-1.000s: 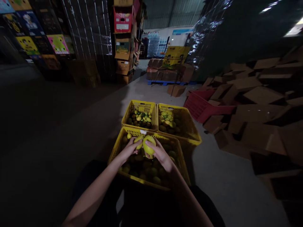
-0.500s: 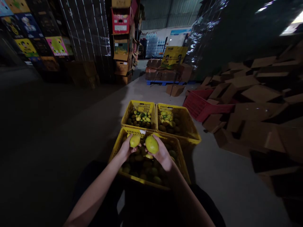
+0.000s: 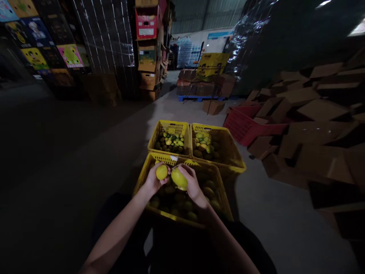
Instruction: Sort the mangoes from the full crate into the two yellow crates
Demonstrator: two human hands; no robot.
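Observation:
My left hand (image 3: 152, 182) holds a small round yellow lemon (image 3: 161, 172). My right hand (image 3: 192, 187) holds a larger yellow lemon (image 3: 179, 178), tilted toward the small one so the two fruits nearly touch. Both hands hover over the near yellow plastic crate (image 3: 216, 179), which is filled with several yellow-green lemons. Two more yellow crates stand just behind it: the left crate (image 3: 159, 131) holds small green and yellow fruit, the right crate (image 3: 228, 146) holds larger ones.
A red crate (image 3: 242, 127) lies tipped to the right among a pile of flattened cardboard boxes (image 3: 313, 118). Stacked cartons (image 3: 148, 49) and wrapped pallets rise at the back left. A blue pallet (image 3: 196, 98) with boxes stands far ahead. Grey concrete floor surrounds the crates.
The two hands, which had spread apart showing both lemons, came back together. The right hand's lemon turned and lowered toward the left hand's lemon. The camera view shifted slightly down.

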